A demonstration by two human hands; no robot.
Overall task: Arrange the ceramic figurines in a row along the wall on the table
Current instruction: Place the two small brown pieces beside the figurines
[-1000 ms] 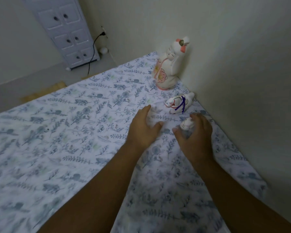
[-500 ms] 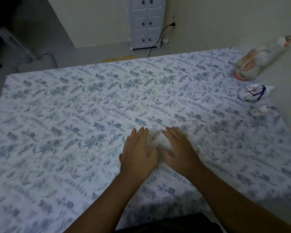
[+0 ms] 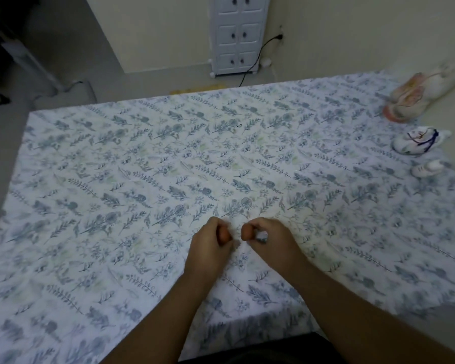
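Three ceramic figurines stand in a row along the right wall on the table, which has a floral cloth. The tall white and pink figurine is farthest and blurred. A mid-sized white figurine with a blue cord comes after it. The small white figurine is nearest. My left hand and my right hand rest side by side near the table's front edge, far from the figurines. Both have the fingers curled in, and no figurine is in them. Whether they pinch the cloth is unclear.
A white drawer cabinet stands against the far wall beyond the table, with a black cable running to a wall socket. Grey floor lies to the left and behind. The wall runs along the table's right side.
My right hand let go of the small white figurine by the wall. Both hands drew back to the front middle of the table and curled into fists. The view swung left.
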